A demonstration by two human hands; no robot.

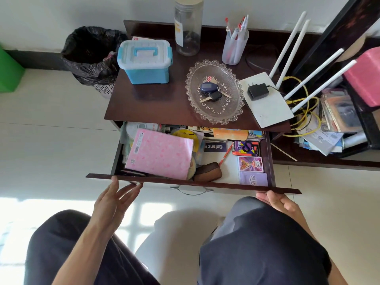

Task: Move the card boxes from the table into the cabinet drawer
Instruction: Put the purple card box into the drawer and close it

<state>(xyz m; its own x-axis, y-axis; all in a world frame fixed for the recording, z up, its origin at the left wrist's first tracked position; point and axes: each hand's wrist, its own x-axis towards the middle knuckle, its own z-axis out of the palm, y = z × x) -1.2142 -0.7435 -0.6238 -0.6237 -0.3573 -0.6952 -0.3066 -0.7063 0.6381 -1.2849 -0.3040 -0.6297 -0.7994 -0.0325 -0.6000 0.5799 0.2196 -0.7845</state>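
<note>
The cabinet drawer (193, 183) stands pulled out below the dark wooden table top (160, 103). Along its right side lie three card boxes in a row: a black and red one (245, 148), a purple and orange one (250, 163) and a pale lilac one (253, 179) nearest the front. My left hand (115, 197) rests with spread fingers against the drawer front at its left end. My right hand (277, 202) touches the drawer front at its right end, fingers loosely curled under the edge. Neither hand holds a box.
A pink notebook (160, 154), discs, a brown pouch (207, 172) and papers fill the drawer. On the table top stand a blue storage box (145, 61), a glass dish with keys (213, 92), a pen cup (234, 48), a jar (188, 27) and a router (265, 99). A bin (90, 56) stands left.
</note>
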